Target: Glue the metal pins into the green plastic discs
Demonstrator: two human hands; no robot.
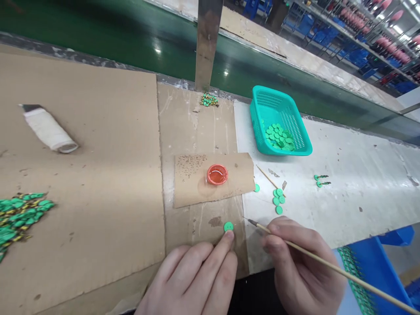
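Note:
My left hand lies flat on the cardboard, its index fingertip touching the lower edge of a green button with small dark holes. Pinched between thumb and fingers of my right hand is a thin paintbrush with a wooden handle. Its fine tip points left, a little to the right of the button and apart from it. Beyond my hands, a small red cup of clear liquid stands on a cardboard piece. Several loose green buttons lie near a thin wooden stick.
A teal basket holds many green discs. Two green pieces with dark stems lie farther right. At left are a white tube and a green-and-yellow pile; a smaller pile sits by a metal post. A blue bin stands lower right.

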